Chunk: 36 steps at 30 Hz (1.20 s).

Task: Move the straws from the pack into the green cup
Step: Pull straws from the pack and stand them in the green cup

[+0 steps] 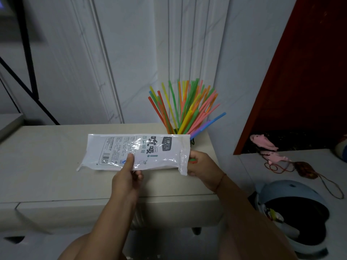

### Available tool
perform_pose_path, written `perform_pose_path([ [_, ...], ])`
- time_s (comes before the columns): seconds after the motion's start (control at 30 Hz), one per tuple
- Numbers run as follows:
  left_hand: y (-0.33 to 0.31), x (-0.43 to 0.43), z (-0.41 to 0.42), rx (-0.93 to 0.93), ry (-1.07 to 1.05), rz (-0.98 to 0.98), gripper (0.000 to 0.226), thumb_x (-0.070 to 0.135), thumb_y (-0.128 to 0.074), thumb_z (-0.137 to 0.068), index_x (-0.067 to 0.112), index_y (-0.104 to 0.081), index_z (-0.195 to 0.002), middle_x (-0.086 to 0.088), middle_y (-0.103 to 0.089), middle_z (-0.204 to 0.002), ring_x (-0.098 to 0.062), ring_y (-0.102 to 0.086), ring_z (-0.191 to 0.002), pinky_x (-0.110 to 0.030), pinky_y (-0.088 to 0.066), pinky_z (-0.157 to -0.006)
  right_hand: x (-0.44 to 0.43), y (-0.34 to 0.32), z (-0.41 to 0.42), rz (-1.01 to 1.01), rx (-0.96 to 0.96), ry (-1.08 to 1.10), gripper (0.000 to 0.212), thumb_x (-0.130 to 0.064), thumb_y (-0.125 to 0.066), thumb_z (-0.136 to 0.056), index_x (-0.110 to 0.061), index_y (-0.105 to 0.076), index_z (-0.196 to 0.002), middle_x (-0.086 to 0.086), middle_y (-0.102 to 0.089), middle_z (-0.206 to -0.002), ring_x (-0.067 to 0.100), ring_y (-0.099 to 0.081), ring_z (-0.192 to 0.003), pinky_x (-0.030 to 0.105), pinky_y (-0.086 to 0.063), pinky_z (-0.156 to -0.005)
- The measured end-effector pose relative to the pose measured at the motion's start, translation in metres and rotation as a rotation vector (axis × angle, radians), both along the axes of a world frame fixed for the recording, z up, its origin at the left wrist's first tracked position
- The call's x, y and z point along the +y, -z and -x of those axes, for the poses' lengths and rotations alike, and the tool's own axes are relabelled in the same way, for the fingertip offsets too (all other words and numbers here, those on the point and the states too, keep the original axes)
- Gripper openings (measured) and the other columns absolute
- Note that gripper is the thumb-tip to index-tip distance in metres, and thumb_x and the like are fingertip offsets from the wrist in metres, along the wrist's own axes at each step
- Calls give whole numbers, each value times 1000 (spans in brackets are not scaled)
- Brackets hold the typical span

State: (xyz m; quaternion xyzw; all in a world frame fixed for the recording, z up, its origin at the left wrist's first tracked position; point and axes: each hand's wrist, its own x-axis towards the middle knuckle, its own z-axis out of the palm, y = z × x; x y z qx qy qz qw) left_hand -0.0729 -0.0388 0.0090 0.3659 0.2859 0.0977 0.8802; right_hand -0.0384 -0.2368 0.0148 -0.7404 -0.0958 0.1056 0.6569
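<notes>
Head view: L hand (127, 173) pinches white printed plastic straw pack (135, 152) mid-length, thumb on top, pack held level just above beige bench (47, 166). R hand (203, 166) at pack's right end; its fingers mostly hidden, grip can't tell. Multicolour plastic straws (185, 107) fan upright behind pack, bases hidden.

Beige tabletop (47, 166); coloured straws (187, 109) upright in mostly hidden cup (192, 141), back right corner

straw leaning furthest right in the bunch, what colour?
Blue. The straw shows best in the head view, against the pale wall.
</notes>
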Motion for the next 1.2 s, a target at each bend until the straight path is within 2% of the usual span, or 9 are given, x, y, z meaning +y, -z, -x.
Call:
perform_pose_path([
  [0.1,0,1,0,-2,4,1,11,21,-68,-87,23,-62,-95,5,-74,-68,-5,-53,-45,-14,-40,-37,2,1,0,14,-11,57,19,-1,-64,-82,-2,-68,-101,13,-63,-78,18,-50,-65,20,-44,-52],
  [0.2,0,1,0,3,-1,5,10,23,-70,-86,23,-62,-94,5,-74,-69,-5,-49,-43,-14,-40,-37,0,0,0,-29,9,105,14,1,-61,-82,-9,-69,-87,-4,-55,-50,6,-43,-44,15,-37,-42],
  [0.27,0,2,-1,-3,-8,9,10,23,-68,-87,23,-62,-94,5,-74,-69,-4,-47,-39,-14,-38,-36,-4,-4,1,-35,23,109,16,2,-60,-83,-12,-69,-83,-5,-52,-43,6,-41,-38,15,-37,-41],
  [0.57,5,9,-4,19,-33,-1,4,21,-61,-93,24,-60,-94,2,-65,-83,-3,-41,-32,-11,-34,-33,-35,-19,0,-86,47,139,8,-3,-60,-87,-2,-68,-87,-3,-57,-45,4,-49,-42,16,-44,-44],
  [0.73,5,2,-4,3,-20,12,11,16,-61,-92,25,-59,-96,1,-67,-89,-2,-41,-32,-12,-33,-33,-25,-15,-5,-461,178,196,19,-7,-47,-95,-5,-65,-89,5,-66,-68,8,-60,-55,19,-51,-53],
  [0.8,5,1,-4,-1,-14,13,12,15,-61,-92,25,-60,-96,1,-67,-89,-2,-41,-33,-12,-33,-32,-23,-12,-7,-598,229,249,18,-8,-44,-96,-4,-61,-91,6,-68,-68,9,-63,-55,20,-53,-53],
  [0.97,6,2,-3,-15,-1,11,14,12,-59,-93,24,-61,-97,1,-65,-86,-3,-38,-31,-13,-32,-32,-17,-11,-6,-679,236,264,25,-17,-41,-98,-4,-61,-90,9,-66,-69,10,-52,-51,19,-43,-46],
  [1.1,8,-2,-3,3,25,8,12,13,-61,-91,24,-62,-97,0,-66,-83,-3,-38,-31,-12,-33,-32,-8,-11,-7,-824,270,288,22,-11,-44,-97,-5,-62,-85,1,-58,-60,4,-45,-45,14,-36,-41],
  [1.2,8,-4,-3,3,32,9,14,14,-61,-91,25,-61,-100,0,-68,-86,-3,-39,-33,-13,-33,-32,1,-6,-5,-747,241,308,17,-8,-49,-94,-3,-62,-84,1,-54,-59,5,-44,-47,15,-37,-42],
])
